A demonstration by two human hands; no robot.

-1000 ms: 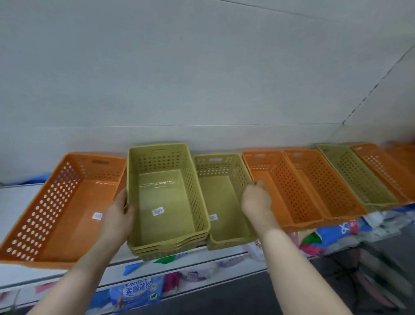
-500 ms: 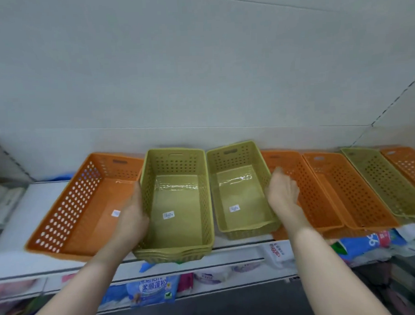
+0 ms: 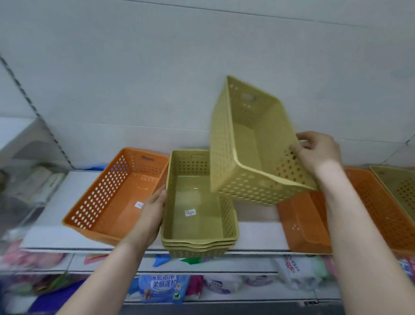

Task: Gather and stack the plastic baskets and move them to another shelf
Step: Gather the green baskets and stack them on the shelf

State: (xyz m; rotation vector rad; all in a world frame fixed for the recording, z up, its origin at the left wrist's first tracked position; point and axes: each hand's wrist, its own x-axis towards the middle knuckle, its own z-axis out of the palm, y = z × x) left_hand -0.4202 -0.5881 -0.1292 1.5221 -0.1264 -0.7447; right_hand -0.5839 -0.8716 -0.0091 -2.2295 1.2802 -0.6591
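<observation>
A stack of three nested green baskets (image 3: 198, 205) sits at the front edge of the white shelf (image 3: 257, 236). My left hand (image 3: 152, 214) grips the stack's left wall. My right hand (image 3: 316, 150) holds a single green basket (image 3: 251, 148) by its right rim. That basket is lifted off the shelf and tilted on its side, above and to the right of the stack. An orange basket (image 3: 113, 197) lies left of the stack. More orange baskets (image 3: 375, 209) and a green one (image 3: 407, 191) line the shelf to the right.
A grey wall stands behind the shelf. Packaged goods (image 3: 162, 288) fill the lower shelf beneath. Another shelf unit with blurred items (image 3: 29, 184) stands at the left.
My right hand has lifted the single green basket off the shelf and tipped it on its side above the stack. The left hand has stayed on the stack.
</observation>
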